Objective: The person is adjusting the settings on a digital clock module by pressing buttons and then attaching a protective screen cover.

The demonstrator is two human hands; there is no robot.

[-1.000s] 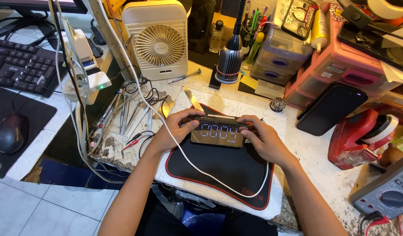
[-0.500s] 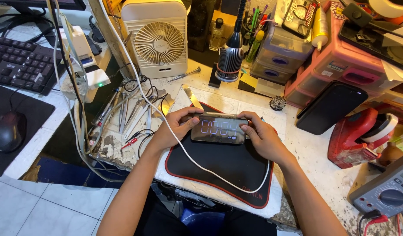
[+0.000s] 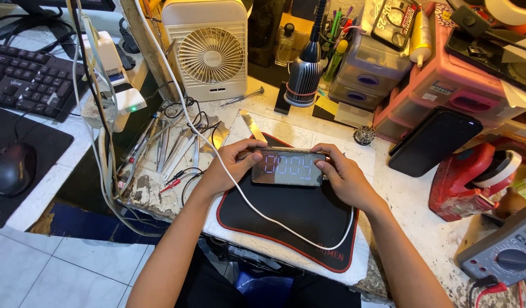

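A slim rectangular digital clock with lit purple digits on a mirrored face is held between both hands over a black mat with a red edge. My left hand grips its left end, my right hand its right end. A white cable runs from the upper left across my left hand, loops over the mat and curves up toward my right hand.
A white desk fan stands behind. Tweezers and small tools lie to the left, with a keyboard and mouse beyond. A black phone, red tool, multimeter, lamp head and drawer boxes crowd the right.
The clock has been tilted so its lit face points more toward me. Both hands kept their hold on its ends. The view has moved closer.
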